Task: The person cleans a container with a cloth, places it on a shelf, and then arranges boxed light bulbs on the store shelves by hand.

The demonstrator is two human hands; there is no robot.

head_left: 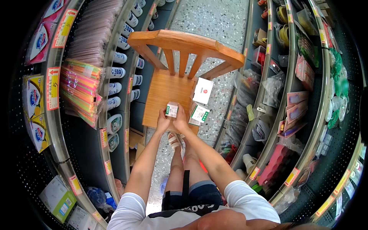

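Observation:
A small white and green box is held between both hands, above the front part of a wooden chair's seat. My left hand has its fingers closed on the box's left side. On the right side, my right hand grips the same box. Just right of my right hand, a white and green box rests at the seat's right edge. Behind it lies a larger white box with a red mark.
The chair's backrest rises at the far side. Shelves with bottles and packs of straws stand on the left. Shelves with bagged goods line the right. Speckled floor runs between them.

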